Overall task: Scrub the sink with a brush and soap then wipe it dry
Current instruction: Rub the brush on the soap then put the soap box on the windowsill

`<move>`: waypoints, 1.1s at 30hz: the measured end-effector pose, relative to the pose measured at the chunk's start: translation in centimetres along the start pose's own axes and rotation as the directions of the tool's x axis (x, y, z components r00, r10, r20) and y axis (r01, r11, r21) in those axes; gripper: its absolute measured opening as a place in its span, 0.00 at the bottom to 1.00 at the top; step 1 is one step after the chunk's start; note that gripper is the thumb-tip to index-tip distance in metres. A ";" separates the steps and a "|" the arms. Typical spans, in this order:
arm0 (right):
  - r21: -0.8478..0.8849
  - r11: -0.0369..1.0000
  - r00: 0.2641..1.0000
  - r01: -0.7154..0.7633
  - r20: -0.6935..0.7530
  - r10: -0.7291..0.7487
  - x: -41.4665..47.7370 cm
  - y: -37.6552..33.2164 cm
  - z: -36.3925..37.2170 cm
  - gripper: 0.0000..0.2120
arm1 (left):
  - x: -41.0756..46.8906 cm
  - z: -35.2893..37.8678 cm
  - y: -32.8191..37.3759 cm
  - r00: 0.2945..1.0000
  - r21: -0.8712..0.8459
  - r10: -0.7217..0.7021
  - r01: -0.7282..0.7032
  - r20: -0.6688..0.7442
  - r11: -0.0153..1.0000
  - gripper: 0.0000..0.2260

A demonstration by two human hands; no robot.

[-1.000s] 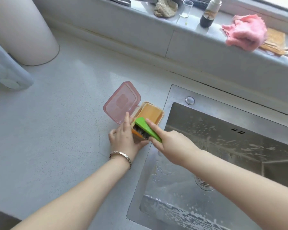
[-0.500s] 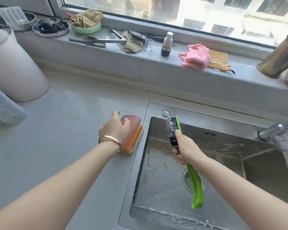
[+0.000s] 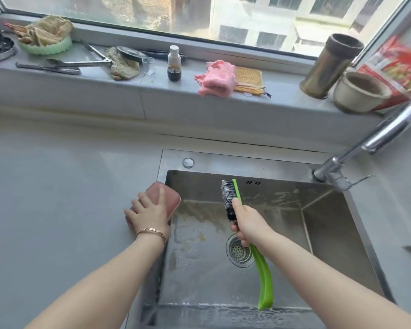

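Soap box (image 3: 163, 202): lid now shut, where a second ago it stood open; sits on counter (image 3: 57, 186) at sink (image 3: 356, 233) left rim, left hand (image 3: 150, 216) flat on top, grip loose.
Brush (image 3: 228, 198): lifted from soap, over basin; right hand (image 3: 249, 225) grip closed on green handle. Bristles whitish, likely lathered; scrubbing can begin.
Unclear: soap itself hidden; tap (image 3: 377, 138) cut off right; pink cloth (image 3: 216, 78) on sill.

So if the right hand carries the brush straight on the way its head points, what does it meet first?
Probably the sink's back wall; the right hand aims the brush there, though depth is unclear.
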State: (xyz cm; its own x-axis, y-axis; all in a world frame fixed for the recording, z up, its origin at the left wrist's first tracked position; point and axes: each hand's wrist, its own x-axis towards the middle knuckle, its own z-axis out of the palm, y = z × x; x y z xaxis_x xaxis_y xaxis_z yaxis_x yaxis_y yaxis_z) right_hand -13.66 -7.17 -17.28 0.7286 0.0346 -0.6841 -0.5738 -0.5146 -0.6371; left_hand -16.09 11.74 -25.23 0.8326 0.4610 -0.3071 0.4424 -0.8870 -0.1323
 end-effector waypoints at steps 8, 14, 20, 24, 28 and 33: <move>-0.017 0.996 0.988 0.092 -0.127 -0.093 2.0 -1.9 -6.0 0.20 | 0.3 -9.1 4.6 0.985 -0.646 -0.028 0.134 0.172 0.752 0.44; 0.001 0.970 0.922 0.243 -0.310 -0.231 4.9 -11.0 -13.7 0.19 | 4.9 -21.9 11.6 0.993 -0.672 0.090 -0.117 -0.075 0.731 0.43; 0.001 0.944 0.871 0.331 -0.385 -0.305 7.4 -21.0 -20.9 0.17 | 11.4 -30.4 20.0 0.966 -0.565 0.132 -0.237 -0.221 0.790 0.33; -0.024 0.957 0.888 0.289 -0.367 -0.278 9.6 -23.7 -23.7 0.14 | 15.2 -31.2 26.3 0.972 -0.470 0.144 -0.216 -0.185 0.856 0.32; -0.089 0.963 0.895 0.254 -0.357 -0.269 13.1 -24.1 -24.2 0.12 | 18.8 -29.5 30.1 0.987 -0.409 0.095 -0.141 -0.131 0.902 0.28; -0.106 0.965 0.919 0.240 -0.296 -0.261 15.1 -23.6 -22.7 0.18 | 19.7 -28.9 30.7 0.981 -0.284 0.079 -0.128 -0.176 0.950 0.23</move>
State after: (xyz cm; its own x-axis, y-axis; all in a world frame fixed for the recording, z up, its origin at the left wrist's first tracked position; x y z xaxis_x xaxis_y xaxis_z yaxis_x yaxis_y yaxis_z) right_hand 19.42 -13.93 -4.50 0.9301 -0.0878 -0.3568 -0.3391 -0.5789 -0.7416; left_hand 23.51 -5.64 -8.06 0.9106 0.3867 -0.1461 0.4089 -0.8944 0.1814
